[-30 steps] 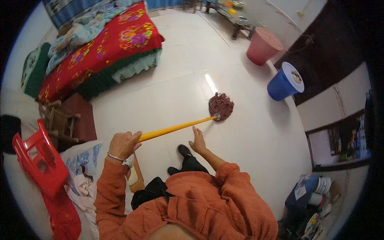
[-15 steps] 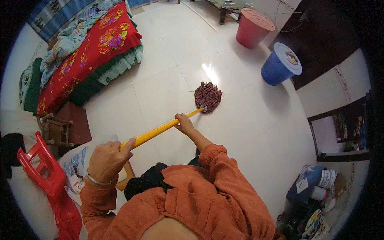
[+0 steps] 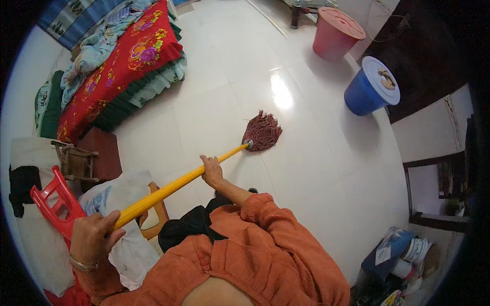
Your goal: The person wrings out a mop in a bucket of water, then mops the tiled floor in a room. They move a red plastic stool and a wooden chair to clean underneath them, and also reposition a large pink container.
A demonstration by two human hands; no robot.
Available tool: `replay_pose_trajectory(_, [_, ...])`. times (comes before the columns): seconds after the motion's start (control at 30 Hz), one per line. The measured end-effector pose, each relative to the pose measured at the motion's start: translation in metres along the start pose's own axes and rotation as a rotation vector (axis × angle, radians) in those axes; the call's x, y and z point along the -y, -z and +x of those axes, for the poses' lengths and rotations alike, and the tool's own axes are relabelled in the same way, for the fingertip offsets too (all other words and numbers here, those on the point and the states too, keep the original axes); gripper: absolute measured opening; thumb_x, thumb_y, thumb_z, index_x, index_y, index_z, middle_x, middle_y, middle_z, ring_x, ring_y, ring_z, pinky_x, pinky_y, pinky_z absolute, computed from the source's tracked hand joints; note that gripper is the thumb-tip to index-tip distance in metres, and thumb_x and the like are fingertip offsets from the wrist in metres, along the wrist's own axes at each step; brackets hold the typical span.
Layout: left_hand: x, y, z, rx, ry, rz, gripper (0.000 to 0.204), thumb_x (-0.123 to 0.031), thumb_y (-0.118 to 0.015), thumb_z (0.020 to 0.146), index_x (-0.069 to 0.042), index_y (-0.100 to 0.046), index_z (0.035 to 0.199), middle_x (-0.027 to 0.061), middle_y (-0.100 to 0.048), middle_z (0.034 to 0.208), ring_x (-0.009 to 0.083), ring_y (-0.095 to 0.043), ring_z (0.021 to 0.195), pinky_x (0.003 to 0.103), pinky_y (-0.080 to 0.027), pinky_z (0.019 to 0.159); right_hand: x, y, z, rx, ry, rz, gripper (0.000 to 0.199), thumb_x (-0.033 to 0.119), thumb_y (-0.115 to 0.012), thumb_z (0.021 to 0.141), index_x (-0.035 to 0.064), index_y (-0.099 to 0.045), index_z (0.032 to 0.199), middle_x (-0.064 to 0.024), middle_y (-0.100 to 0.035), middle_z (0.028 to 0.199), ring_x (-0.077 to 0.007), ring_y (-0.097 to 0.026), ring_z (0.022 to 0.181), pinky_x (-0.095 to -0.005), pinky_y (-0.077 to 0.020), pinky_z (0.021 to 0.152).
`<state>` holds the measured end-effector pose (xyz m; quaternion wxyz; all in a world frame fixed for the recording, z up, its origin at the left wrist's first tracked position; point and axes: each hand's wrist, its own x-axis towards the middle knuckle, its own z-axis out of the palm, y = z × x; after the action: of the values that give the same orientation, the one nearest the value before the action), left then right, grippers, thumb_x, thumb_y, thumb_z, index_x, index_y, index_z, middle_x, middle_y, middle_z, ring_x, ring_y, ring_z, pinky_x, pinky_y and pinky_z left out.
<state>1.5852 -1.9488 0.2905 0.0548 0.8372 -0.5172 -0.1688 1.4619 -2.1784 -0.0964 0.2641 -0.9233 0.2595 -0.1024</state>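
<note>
Yellow and smooth, the handle (image 3: pixel 168 191) of a mop slants from the lower left up toward the middle of the view. The person's left hand (image 3: pixel 93 237) is closed around its upper end, the thumb lying along it, with a bracelet (image 3: pixel 82 265) at the wrist. Farther down, the right hand (image 3: pixel 212 172) grips the same handle, its fingers curled over it. At the far end the mop head (image 3: pixel 263 131) rests on the pale tiled floor (image 3: pixel 311 183), its dark reddish-brown strands fanned out near a bright patch of reflected light. Close to the left hand stands a red plastic seat (image 3: pixel 58 196). At the upper left is a bed with a red flowered cover (image 3: pixel 117 76). Toward the upper right, a lidded pinkish-red bucket (image 3: pixel 335 41) and a blue bucket (image 3: pixel 363 96) with a pale lid stand near each other, well apart from the mop head.
</note>
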Motion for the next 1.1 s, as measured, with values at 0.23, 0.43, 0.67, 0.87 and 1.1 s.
replay_pose_trajectory(0.23, [0.020, -0.007, 0.049, -0.218, 0.103, -0.220, 0.030, -0.011, -0.071, 0.061, -0.003, -0.063, 0.089, 0.0114, -0.052, 0.055, 0.0211, -0.051, 0.045, 0.030, -0.039, 0.043, -0.034, -0.050, 0.041, -0.126, 0.061, 0.146, 0.029, -0.002, -0.059, 0.062, 0.0061, -0.056, 0.089, -0.0133, -0.053, 0.089, -0.0337, -0.045, 0.087, -0.0441, -0.0358, 0.079])
replay_pose_trajectory(0.43, [0.039, -0.016, 0.120, -0.208, -0.059, -0.071, 0.030, -0.015, -0.070, 0.063, -0.005, -0.061, 0.090, 0.0087, -0.050, 0.054, 0.0189, -0.048, 0.043, 0.030, -0.038, 0.041, -0.085, -0.048, 0.124, -0.082, -0.016, 0.139, 0.027, 0.005, -0.063, 0.065, 0.0061, -0.055, 0.090, -0.0168, -0.049, 0.103, -0.0321, -0.050, 0.090, -0.0432, -0.0338, 0.086])
replay_pose_trajectory(0.67, [0.039, -0.073, 0.247, -0.116, -0.217, -0.041, 0.034, -0.014, -0.061, 0.073, -0.006, -0.052, 0.105, 0.0088, -0.049, 0.059, 0.0202, -0.051, 0.044, 0.032, -0.041, 0.039, -0.151, 0.007, 0.238, 0.006, -0.371, 0.016, 0.056, 0.010, -0.063, 0.070, 0.0081, -0.039, 0.120, -0.0275, -0.032, 0.119, -0.0413, -0.038, 0.110, -0.0414, -0.0384, 0.089])
replay_pose_trajectory(0.87, [0.013, -0.128, 0.354, -0.146, -0.268, -0.066, 0.037, -0.013, -0.057, 0.076, -0.006, -0.048, 0.111, 0.0114, -0.049, 0.061, 0.0233, -0.052, 0.045, 0.034, -0.044, 0.039, -0.181, 0.026, 0.271, -0.476, -0.122, 0.143, 0.069, 0.007, -0.068, 0.068, 0.0002, -0.031, 0.125, -0.0284, -0.030, 0.127, -0.0375, -0.042, 0.109, -0.0371, -0.0373, 0.090])
replay_pose_trajectory(1.1, [-0.069, -0.120, 0.470, -0.142, -0.343, -0.161, 0.032, -0.011, -0.050, 0.079, -0.003, -0.049, 0.111, 0.0137, -0.050, 0.061, 0.0240, -0.052, 0.040, 0.035, -0.044, 0.036, -0.274, 0.110, 0.355, -0.265, -0.233, 0.278, 0.071, 0.018, -0.074, 0.064, 0.0012, -0.036, 0.121, -0.0277, -0.031, 0.128, -0.0342, -0.040, 0.114, -0.0347, -0.0364, 0.092])
